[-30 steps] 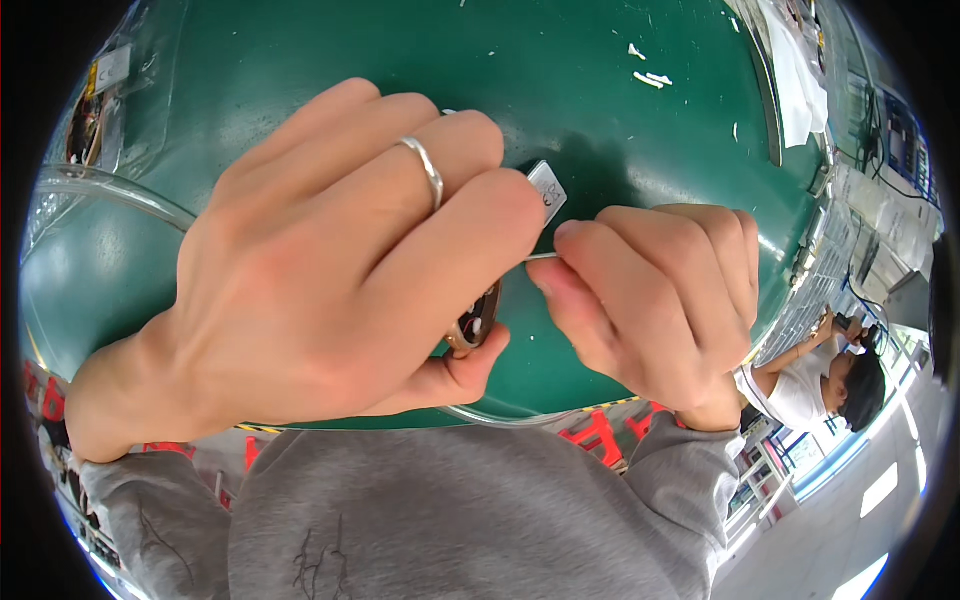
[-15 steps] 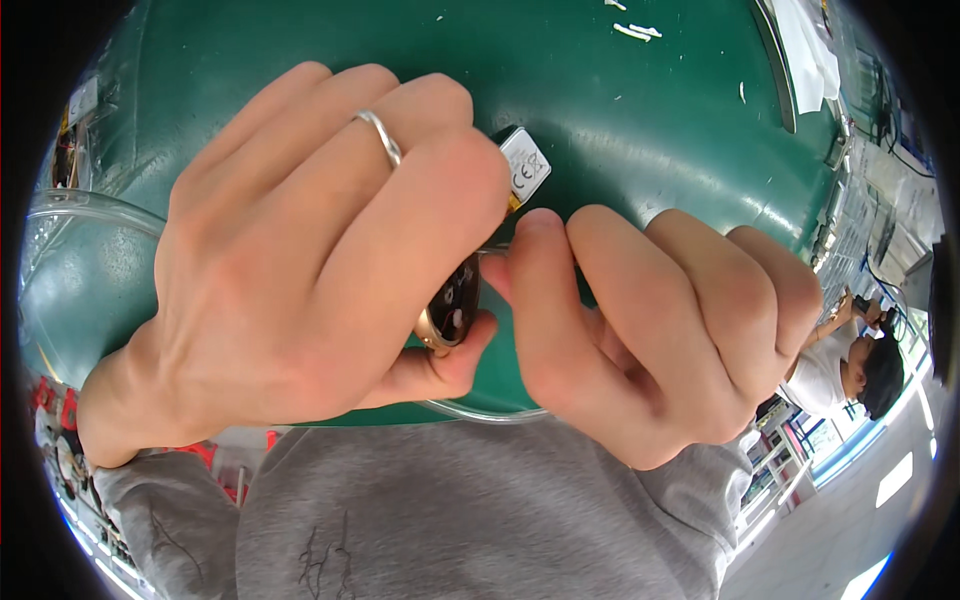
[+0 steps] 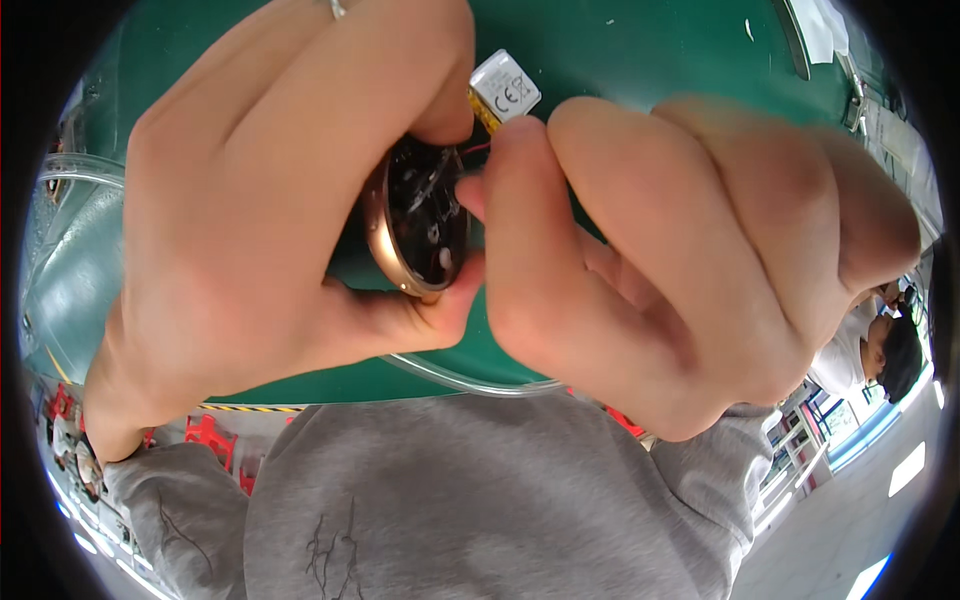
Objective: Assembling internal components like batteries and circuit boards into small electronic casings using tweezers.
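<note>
Between its thumb and fingers, my left hand grips a round gold-rimmed case, like a watch case, tilted with its dark inside facing right. Glossy black parts and small whitish spots show inside it. My right hand is closed in a pinch, its thumb tip at the case's right edge. Whatever lies between its fingertips is hidden. Just beyond them sits a small silver-white battery with yellow tape at its near end. A thin red wire runs between the battery end and the case.
Both hands are above a green work surface. A clear, curved plastic edge passes below them and shows again at the left. A dark strip and white sheet lie far right. Another person is at the right; red stools stand lower left.
Both hands look larger and nearer, and the right has risen in the picture. More of the case's inside shows. The battery appears higher and slightly left, with its yellow tape now plainer.
</note>
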`<state>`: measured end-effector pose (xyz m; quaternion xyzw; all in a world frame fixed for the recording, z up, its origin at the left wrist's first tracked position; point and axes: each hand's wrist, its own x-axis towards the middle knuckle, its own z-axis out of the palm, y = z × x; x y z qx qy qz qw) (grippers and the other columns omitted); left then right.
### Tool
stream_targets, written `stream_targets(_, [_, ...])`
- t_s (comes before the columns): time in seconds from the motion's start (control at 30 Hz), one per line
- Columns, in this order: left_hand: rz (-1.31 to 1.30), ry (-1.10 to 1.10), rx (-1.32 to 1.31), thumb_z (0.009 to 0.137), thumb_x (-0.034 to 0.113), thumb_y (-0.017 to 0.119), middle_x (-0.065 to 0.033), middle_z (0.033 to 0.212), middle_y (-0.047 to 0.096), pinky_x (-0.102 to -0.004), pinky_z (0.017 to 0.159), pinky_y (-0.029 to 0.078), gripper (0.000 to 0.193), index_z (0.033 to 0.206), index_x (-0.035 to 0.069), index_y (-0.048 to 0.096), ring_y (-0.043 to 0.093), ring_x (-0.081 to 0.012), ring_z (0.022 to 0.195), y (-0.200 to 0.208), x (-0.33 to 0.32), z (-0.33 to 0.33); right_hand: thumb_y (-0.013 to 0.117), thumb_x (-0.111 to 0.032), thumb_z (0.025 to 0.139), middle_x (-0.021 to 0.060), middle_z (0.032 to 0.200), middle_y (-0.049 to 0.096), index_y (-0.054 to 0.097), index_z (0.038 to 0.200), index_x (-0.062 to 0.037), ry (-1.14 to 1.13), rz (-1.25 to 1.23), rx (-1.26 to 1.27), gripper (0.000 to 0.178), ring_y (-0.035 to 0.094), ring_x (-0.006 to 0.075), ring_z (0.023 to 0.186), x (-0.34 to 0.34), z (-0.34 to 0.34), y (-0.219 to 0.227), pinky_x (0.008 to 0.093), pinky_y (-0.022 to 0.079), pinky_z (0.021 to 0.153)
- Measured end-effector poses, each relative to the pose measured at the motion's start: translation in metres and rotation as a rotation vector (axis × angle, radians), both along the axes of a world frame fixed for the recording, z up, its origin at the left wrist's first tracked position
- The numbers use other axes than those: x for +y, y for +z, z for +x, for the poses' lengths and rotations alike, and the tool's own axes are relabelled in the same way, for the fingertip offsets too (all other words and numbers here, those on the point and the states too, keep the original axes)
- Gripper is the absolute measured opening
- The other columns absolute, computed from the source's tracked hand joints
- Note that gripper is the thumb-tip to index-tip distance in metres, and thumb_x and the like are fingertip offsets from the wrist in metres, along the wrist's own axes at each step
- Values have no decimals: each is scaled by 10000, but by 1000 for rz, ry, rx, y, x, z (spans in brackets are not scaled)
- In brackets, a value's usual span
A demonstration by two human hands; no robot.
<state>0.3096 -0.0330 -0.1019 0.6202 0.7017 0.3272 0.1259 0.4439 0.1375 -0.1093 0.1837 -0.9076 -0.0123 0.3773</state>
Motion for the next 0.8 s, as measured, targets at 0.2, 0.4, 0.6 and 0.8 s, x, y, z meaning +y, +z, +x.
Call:
stream_targets(0.2, [22, 101, -61, 737, 116, 783, -59, 818, 504, -284, 585, 377, 417, 1054, -47, 567, 456, -171, 644, -6, -7, 4, 767, -251, 587, -16, 705, 643, 710, 768, -155, 11, -52, -37, 213, 557, 145, 602, -2, 6, 2, 298, 336, 602])
stream_targets(0.4, [-100, 53, -43, 713, 186, 830, -39, 845, 559, -269, 594, 393, 481, 1082, -23, 603, 494, -142, 669, 0, 0, 8, 775, -242, 581, -10, 703, 642, 711, 770, -144, 12, -76, -72, 222, 558, 151, 601, 20, 13, 4, 299, 341, 598])
stream_targets(0.6, [47, 40, -102, 694, 257, 882, -54, 857, 568, -264, 614, 425, 527, 1051, -10, 601, 540, -134, 720, 3, 10, 15, 784, -232, 575, -4, 702, 642, 712, 771, -133, 22, -115, -111, 231, 560, 156, 599, 15, 12, 5, 301, 346, 595])
stream_targets(0.8, [-100, -19, -390, 686, 294, 909, -66, 937, 593, -261, 642, 454, 522, 985, 14, 585, 578, -137, 755, -2, 0, 5, 792, -222, 570, 2, 701, 641, 712, 773, -123, 50, -159, -148, 240, 561, 162, 597, 19, 12, 4, 302, 351, 591])
